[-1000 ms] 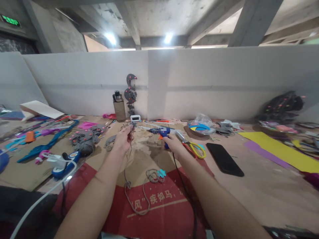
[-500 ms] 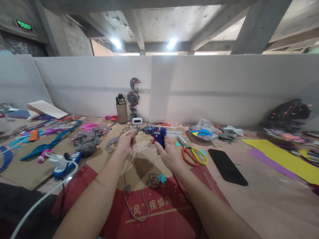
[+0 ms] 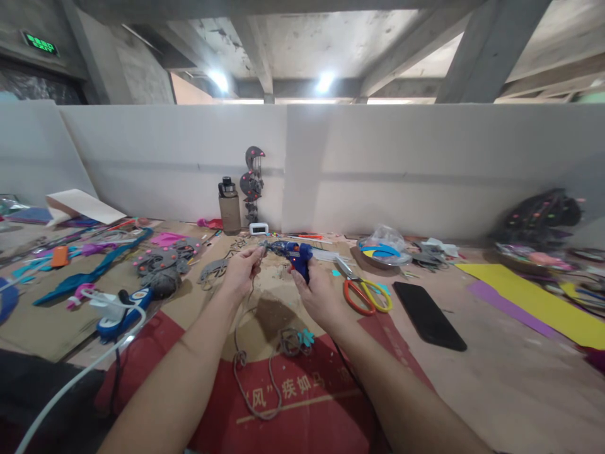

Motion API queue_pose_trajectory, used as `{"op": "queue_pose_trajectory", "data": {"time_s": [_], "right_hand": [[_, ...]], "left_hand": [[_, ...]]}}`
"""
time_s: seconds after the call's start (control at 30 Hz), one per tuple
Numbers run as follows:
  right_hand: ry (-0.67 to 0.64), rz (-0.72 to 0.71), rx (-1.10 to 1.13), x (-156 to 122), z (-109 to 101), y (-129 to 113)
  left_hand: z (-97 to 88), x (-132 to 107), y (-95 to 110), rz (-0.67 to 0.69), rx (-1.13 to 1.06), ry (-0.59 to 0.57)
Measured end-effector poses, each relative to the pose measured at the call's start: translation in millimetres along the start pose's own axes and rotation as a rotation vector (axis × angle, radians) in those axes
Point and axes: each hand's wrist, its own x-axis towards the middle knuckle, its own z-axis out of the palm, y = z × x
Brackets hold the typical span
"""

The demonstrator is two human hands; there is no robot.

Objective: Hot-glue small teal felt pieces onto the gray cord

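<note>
My right hand (image 3: 316, 289) is wrapped round the handle of a blue hot glue gun (image 3: 299, 253), whose nozzle points left. My left hand (image 3: 243, 271) is closed in a pinch on a grey cord (image 3: 235, 343), close to the glue gun's tip. From those fingers the cord hangs down and loops over the cardboard (image 3: 278, 287). What else the left fingertips may hold is too small to make out. A loose coil of cord (image 3: 289, 342) lies below, beside a small turquoise cut-out (image 3: 306, 337).
Scissors (image 3: 366, 296) and a black phone (image 3: 429, 315) lie to the right. A bottle (image 3: 230, 208) and a small white clock (image 3: 258, 229) stand at the back. On the left are a blue power strip (image 3: 123, 315) and grey pieces with pink dots (image 3: 165, 261).
The glue gun has shifted slightly left, and its nozzle is now closer to my left fingertips. My left hand still pinches the cord.
</note>
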Motion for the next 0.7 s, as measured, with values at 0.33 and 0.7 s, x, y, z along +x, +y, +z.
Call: {"op": "queue_pose_trajectory", "data": {"time_s": [0.33, 0.7], "right_hand": [[-0.005, -0.005, -0.053, -0.5, -0.5, -3.2], [0.006, -0.014, -0.081, -1.2, 0.3, -4.4]], "left_hand": [[-1.5, 0.1, 0.2, 0.037, 0.02, -0.046], [0.9, -1.4, 1.3, 0.051, 0.014, -0.039]]}}
